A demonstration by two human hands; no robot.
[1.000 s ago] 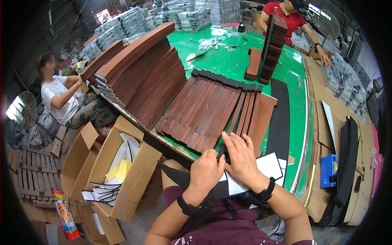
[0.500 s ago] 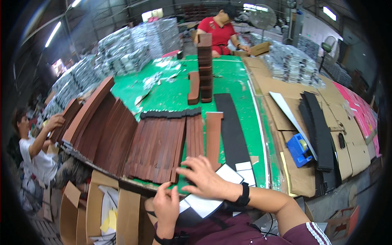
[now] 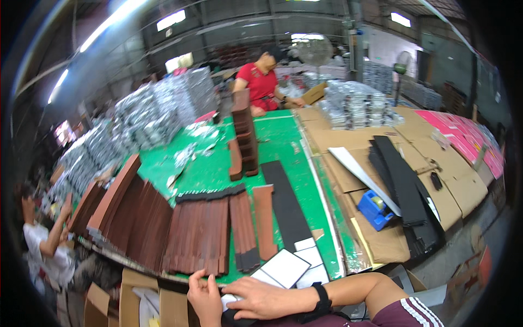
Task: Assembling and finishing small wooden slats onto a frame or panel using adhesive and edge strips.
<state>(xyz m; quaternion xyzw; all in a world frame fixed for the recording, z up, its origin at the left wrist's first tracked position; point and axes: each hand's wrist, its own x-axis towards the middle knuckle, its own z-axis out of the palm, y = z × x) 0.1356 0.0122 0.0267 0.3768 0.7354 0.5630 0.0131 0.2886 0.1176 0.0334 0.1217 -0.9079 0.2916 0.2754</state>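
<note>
My left hand [image 3: 204,298] is at the table's near edge, thumb and forefinger raised and apart. My right hand [image 3: 262,297] reaches across to meet it, fingers stretched over a small white piece [image 3: 229,300] with dark material around it; how far it is gripped is hidden. Just beyond lies a narrow bundle of brown slats [image 3: 243,229] with a black strip [image 3: 248,259] across its near end. To its left is a wider row of brown slats [image 3: 197,237], black along the far end. White cards [image 3: 286,268] with black edges lie beside my right hand.
A single brown slat [image 3: 264,220] and a long black strip [image 3: 286,201] lie on the green tabletop [image 3: 210,163]. Tall brown stacks stand left and behind. A blue tape dispenser [image 3: 375,210] is on cardboard at right. Cartons [image 3: 139,278] stand below. Two co-workers are nearby.
My right hand has drawn back from the slats toward my body and my left hand. The black strip on the bundle's near end now shows. The view has tilted up.
</note>
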